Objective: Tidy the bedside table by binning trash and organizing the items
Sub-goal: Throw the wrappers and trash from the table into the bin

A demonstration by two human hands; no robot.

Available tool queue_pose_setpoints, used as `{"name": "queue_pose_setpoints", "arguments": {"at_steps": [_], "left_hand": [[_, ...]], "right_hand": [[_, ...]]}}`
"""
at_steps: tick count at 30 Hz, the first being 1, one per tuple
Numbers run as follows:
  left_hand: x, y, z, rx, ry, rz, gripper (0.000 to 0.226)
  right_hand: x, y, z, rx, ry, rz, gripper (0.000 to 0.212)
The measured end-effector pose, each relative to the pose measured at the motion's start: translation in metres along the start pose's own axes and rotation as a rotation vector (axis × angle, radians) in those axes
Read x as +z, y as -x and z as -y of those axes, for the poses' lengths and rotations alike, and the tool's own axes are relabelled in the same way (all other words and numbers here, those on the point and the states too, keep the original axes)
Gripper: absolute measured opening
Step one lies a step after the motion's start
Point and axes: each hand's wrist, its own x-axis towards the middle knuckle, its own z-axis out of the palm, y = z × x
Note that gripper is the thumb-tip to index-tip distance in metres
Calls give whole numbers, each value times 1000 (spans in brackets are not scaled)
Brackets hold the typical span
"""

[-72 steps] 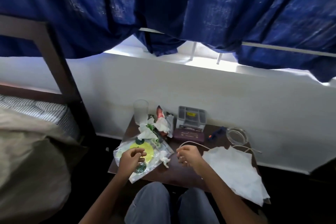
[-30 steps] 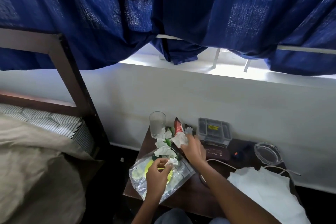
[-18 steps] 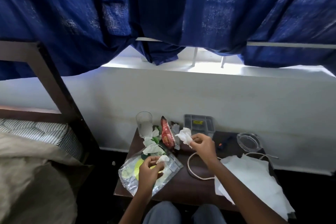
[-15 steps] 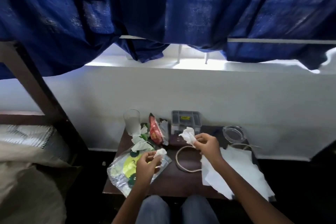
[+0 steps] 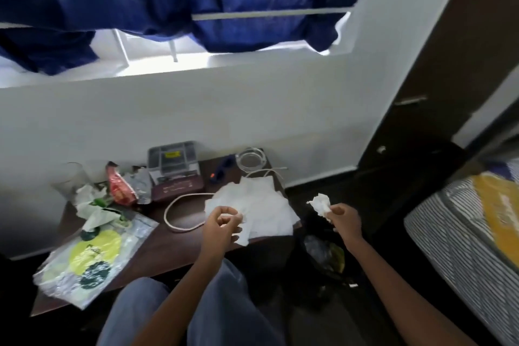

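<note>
White and crumpled, the tissue wad (image 5: 320, 204) sits pinched between the thumb and fingertips of the right hand (image 5: 343, 219), held out past the right edge of the bedside table (image 5: 179, 250) and above a dark bin (image 5: 323, 255) on the floor, whose black liner already shows some wrappers inside. Such a wad should weigh almost nothing, crush under any pressure and cling a little to skin, so a light pinch anywhere on its bulk is enough, and it will likely drift rather than drop straight. The left hand (image 5: 222, 223) hovers over the table's front edge with fingers curled toward the thumb; it seems to nip a small white scrap, though I cannot tell for sure. Beneath it lies a soft, wrinkled white cloth or paper sheet (image 5: 252, 205), limp and best gathered by bunching. More crumpled tissues (image 5: 90, 202) cluster at the far left beside a clear drinking glass (image 5: 70, 177), hard, smooth and breakable, to be taken round its wall. A crinkly red snack wrapper (image 5: 119, 187) and a glossy clear plastic bag (image 5: 90, 258) with yellow-green print look slippery and noisy. A stiff cream cable (image 5: 179, 216) loops on the dark wood, near a grey compartmented organizer (image 5: 172, 159) and a round glass ashtray (image 5: 250, 160).
</note>
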Motion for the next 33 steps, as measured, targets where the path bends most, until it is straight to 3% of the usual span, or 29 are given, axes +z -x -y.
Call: {"name": "queue_pose_setpoints", "arguments": {"at_steps": [3, 6, 9, 16, 19, 25, 30, 33], "left_hand": [[25, 3, 6, -24, -28, 56, 6], [47, 5, 10, -42, -91, 95, 8], [65, 7, 10, -56, -156, 130, 10], [93, 4, 14, -8, -331, 217, 15], [105, 2, 14, 32, -368, 244, 5], [115, 1, 8, -15, -323, 304, 10], [91, -5, 4, -28, -359, 256, 15], [75, -10, 3, -13, -397, 171, 19]], "right_hand": [[-16, -13, -37, 111, -10, -46, 4], [-27, -18, -49, 224, -48, -13, 24], [-35, -16, -42, 259, -159, 50, 22], [-31, 23, 23, 9, -302, 617, 25], [-23, 34, 34, -93, -252, 705, 27], [-24, 22, 28, -111, -184, 517, 12], [-39, -16, -7, -15, 33, 148, 12], [-45, -32, -23, 67, 161, 173, 23]]}}
